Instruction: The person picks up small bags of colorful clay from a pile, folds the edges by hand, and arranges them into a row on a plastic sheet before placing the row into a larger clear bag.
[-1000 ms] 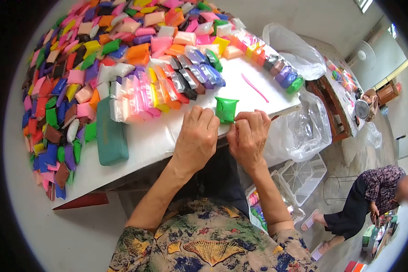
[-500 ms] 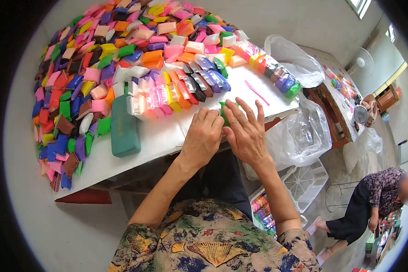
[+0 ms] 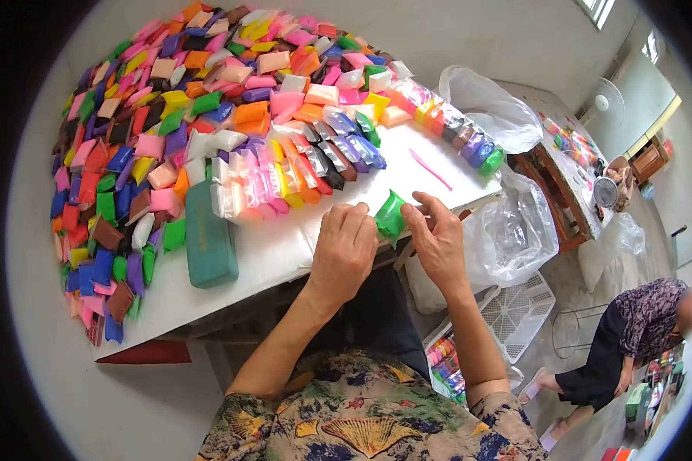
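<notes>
Two grips: left hand [image 3: 344,250], right hand [image 3: 438,242] fingers pinch green packet [image 3: 390,217]; we judge it soft, slick; hold edges.

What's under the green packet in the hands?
The white table lies beneath the green packet, pinched by the left hand and right hand. Fingers hide its lower edge, so contact cannot be told.

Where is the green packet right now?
In the head view, the green packet is pinched between the left hand and right hand at the near edge of the white table, below the pink stick.
</notes>
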Demonstrator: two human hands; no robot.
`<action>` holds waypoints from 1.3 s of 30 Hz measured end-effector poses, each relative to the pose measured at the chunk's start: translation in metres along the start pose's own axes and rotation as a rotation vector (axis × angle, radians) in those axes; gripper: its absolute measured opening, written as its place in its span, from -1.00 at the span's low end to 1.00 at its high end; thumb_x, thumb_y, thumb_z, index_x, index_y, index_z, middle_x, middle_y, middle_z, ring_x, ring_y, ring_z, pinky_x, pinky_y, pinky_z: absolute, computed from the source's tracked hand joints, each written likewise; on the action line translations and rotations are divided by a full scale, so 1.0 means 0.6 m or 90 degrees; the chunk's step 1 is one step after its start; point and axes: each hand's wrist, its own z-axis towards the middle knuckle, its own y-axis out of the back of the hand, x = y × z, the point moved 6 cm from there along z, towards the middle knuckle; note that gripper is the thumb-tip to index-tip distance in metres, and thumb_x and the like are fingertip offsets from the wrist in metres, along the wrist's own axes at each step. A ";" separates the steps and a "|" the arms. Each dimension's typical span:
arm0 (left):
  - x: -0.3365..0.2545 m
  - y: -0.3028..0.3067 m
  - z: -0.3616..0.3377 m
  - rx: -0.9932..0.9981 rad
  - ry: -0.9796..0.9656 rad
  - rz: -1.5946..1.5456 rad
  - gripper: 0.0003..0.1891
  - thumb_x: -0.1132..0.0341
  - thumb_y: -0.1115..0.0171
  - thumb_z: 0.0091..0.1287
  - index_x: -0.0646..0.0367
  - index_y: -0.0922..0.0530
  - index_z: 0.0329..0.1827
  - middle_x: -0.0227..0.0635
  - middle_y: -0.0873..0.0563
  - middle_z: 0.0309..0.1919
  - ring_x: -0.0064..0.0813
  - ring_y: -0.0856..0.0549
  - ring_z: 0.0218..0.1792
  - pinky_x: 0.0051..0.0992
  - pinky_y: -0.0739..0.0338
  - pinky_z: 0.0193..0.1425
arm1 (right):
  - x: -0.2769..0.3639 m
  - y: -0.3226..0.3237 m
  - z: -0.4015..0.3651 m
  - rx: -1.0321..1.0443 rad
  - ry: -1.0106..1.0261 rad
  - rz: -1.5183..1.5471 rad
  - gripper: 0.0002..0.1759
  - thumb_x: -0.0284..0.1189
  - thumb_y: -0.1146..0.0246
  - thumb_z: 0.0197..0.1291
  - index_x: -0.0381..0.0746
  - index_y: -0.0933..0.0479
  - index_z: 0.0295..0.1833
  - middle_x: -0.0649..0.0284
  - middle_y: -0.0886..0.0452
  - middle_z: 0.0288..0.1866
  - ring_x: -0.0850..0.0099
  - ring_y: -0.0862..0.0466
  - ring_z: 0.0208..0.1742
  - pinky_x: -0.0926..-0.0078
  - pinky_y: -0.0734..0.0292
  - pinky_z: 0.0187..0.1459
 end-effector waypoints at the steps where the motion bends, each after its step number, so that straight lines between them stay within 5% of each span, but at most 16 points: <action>1: -0.001 0.003 0.000 -0.010 0.000 0.002 -0.72 0.63 -0.27 0.09 0.36 -0.51 -0.11 -0.07 -0.59 0.00 -0.04 -0.54 -0.04 -0.16 -0.47 0.11 | 0.001 -0.004 0.000 0.019 -0.051 0.075 -0.43 -0.29 -0.34 0.36 -0.54 -0.44 0.24 0.15 -0.62 -0.37 0.46 -0.60 -0.47 0.45 -0.49 -0.42; 2: -0.002 0.005 0.000 -0.020 -0.001 0.006 -0.71 0.63 -0.27 0.09 0.36 -0.51 -0.10 -0.07 -0.59 0.01 -0.04 -0.54 -0.04 -0.16 -0.47 0.10 | 0.005 -0.006 -0.003 0.033 -0.097 0.164 -0.42 -0.30 -0.38 0.34 -0.51 -0.43 0.27 0.29 -0.60 -0.38 0.63 -0.54 -0.48 0.60 -0.42 -0.49; 6: 0.002 0.008 0.002 -0.051 0.021 0.006 -0.68 0.62 -0.29 0.14 0.36 -0.52 -0.03 -0.05 -0.60 0.02 -0.01 -0.55 -0.04 -0.13 -0.48 0.08 | -0.003 -0.016 0.010 0.090 -0.156 0.387 -0.46 -0.41 -0.44 0.26 -0.45 -0.45 0.24 0.32 -0.64 -0.33 0.65 -0.53 -0.47 0.65 -0.40 -0.48; 9: 0.014 0.016 0.014 -0.086 0.088 -0.033 -0.70 0.59 -0.29 0.20 0.35 -0.53 0.01 -0.03 -0.62 0.00 0.00 -0.56 -0.03 -0.13 -0.47 0.09 | 0.027 0.014 0.049 -0.061 0.015 0.159 -0.54 -0.45 -0.42 0.23 -0.44 -0.50 0.16 0.30 -0.66 -0.30 0.65 -0.55 -0.45 0.62 -0.44 -0.45; 11: 0.027 0.015 0.015 -0.085 0.140 -0.071 -0.71 0.57 -0.29 0.23 0.35 -0.53 0.03 -0.02 -0.62 -0.02 0.00 -0.57 -0.03 -0.14 -0.47 0.09 | 0.044 0.024 0.090 -0.145 0.182 -0.038 -0.60 -0.45 -0.42 0.12 -0.40 -0.55 0.04 0.15 -0.67 -0.22 0.46 -0.61 -0.44 0.46 -0.53 -0.36; 15: 0.049 0.010 0.005 -0.029 0.182 -0.104 -0.78 0.55 -0.27 0.25 0.34 -0.56 -0.05 -0.03 -0.64 -0.07 -0.02 -0.57 -0.08 -0.17 -0.48 0.05 | 0.028 -0.017 0.157 -0.140 0.308 -0.193 -0.61 -0.44 -0.42 0.10 -0.34 -0.55 0.04 0.07 -0.65 -0.13 0.28 -0.64 -0.43 0.31 -0.55 -0.29; 19: 0.046 0.011 0.006 -0.009 0.176 -0.113 -0.86 0.55 -0.28 0.24 0.34 -0.58 -0.16 -0.03 -0.63 -0.08 -0.04 -0.58 -0.11 -0.20 -0.49 0.03 | 0.019 -0.048 0.167 -0.095 0.380 -0.291 -0.61 -0.42 -0.42 0.14 -0.31 -0.54 0.06 0.04 -0.60 -0.12 0.11 -0.65 -0.17 0.21 -0.54 -0.13; 20: 0.045 0.009 0.005 -0.007 0.179 -0.112 -0.88 0.55 -0.28 0.24 0.34 -0.58 -0.18 -0.03 -0.63 -0.08 -0.04 -0.58 -0.11 -0.20 -0.49 0.03 | 0.013 -0.050 0.168 -0.078 0.344 -0.273 -0.61 -0.43 -0.40 0.17 -0.31 -0.55 0.09 0.02 -0.59 -0.11 0.05 -0.62 -0.05 0.16 -0.52 -0.07; 32: 0.033 -0.003 0.003 0.057 0.129 -0.042 -0.85 0.54 -0.31 0.23 0.34 -0.57 -0.17 -0.08 -0.61 -0.05 -0.07 -0.57 -0.07 -0.18 -0.49 0.07 | 0.037 -0.075 0.143 -0.074 0.358 -0.275 -0.61 -0.51 -0.28 0.26 -0.42 -0.50 0.17 -0.06 -0.54 -0.08 0.00 -0.59 -0.07 0.11 -0.51 -0.05; 39: 0.037 -0.001 0.005 0.058 0.148 -0.065 -0.86 0.53 -0.30 0.23 0.33 -0.58 -0.18 -0.07 -0.63 -0.06 -0.05 -0.58 -0.07 -0.18 -0.49 0.05 | 0.014 -0.058 0.138 -0.003 0.291 -0.211 -0.45 -0.36 -0.37 0.18 -0.44 -0.46 0.22 -0.07 -0.55 -0.03 0.03 -0.61 -0.01 0.15 -0.54 0.02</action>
